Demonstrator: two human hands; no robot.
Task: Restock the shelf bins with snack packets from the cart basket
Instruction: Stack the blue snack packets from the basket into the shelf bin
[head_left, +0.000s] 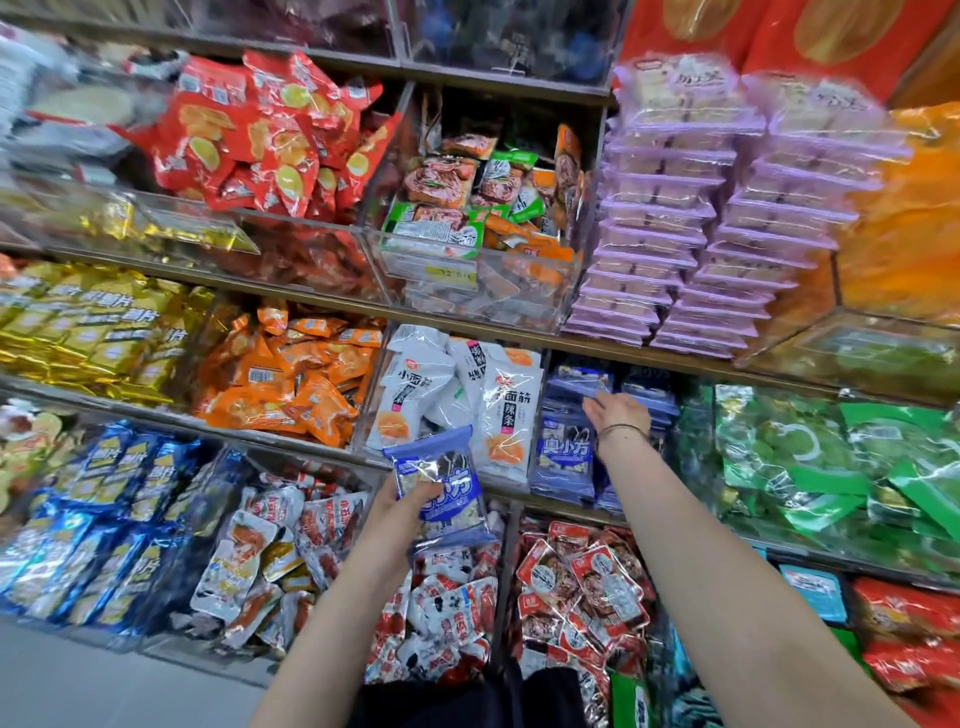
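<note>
Floor, banner and price tag around the display.
A pale grey floor (78, 686) showed at the lower left, a red banner (753, 36) printed with golden discs filled the upper right corner, and a small yellow price tag (451, 273) sat near mid-view.

head | wide-angle, single view | faces forward, down | near shelf bins (519, 291)

Place: a snack shop, seen at the shelf face.
Shelving: tiered shelves (332, 304) span the view from 9 to 3 o'clock, divided into clear bins (519, 291).
Stock: bulk piles of identical packets, with red packets (270, 140) at 11 o'clock, purple stacks (675, 228) at 1, green packs (831, 457) at 3 and blue packs (104, 519) at 8.
Pricing: a yellow label (451, 272) is on a bin front at 12 o'clock.
</note>
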